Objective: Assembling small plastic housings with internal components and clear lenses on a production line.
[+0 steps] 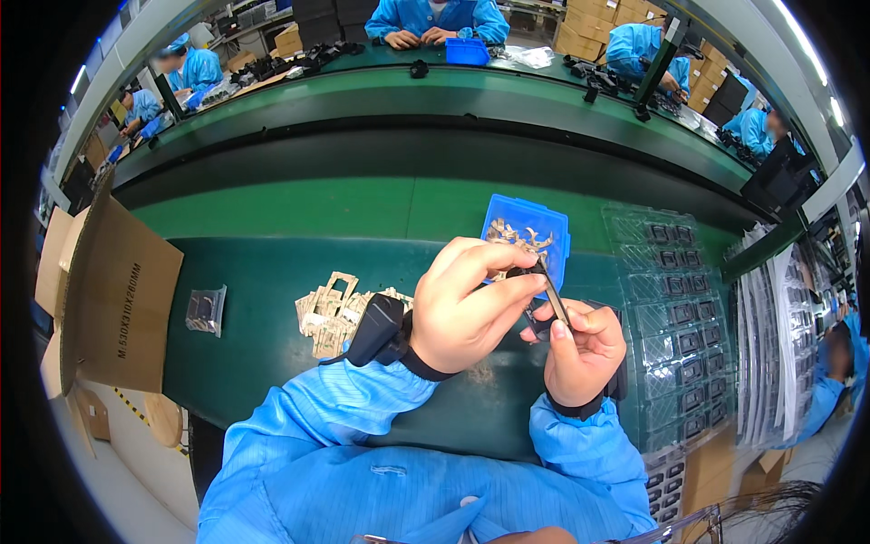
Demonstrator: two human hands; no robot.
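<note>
Hands meet above the green desk (272, 299): the left hand (467, 308) pinches a small black part (528, 272) in its fingers, while the right hand (584, 349) grips thin tweezers (555, 299) whose tip touches that part. Just beyond the fingers sits a blue box (544, 222) of tan pieces; beige scraps (331, 308) lie to their left, clear trays (675, 308) to their right.
</note>
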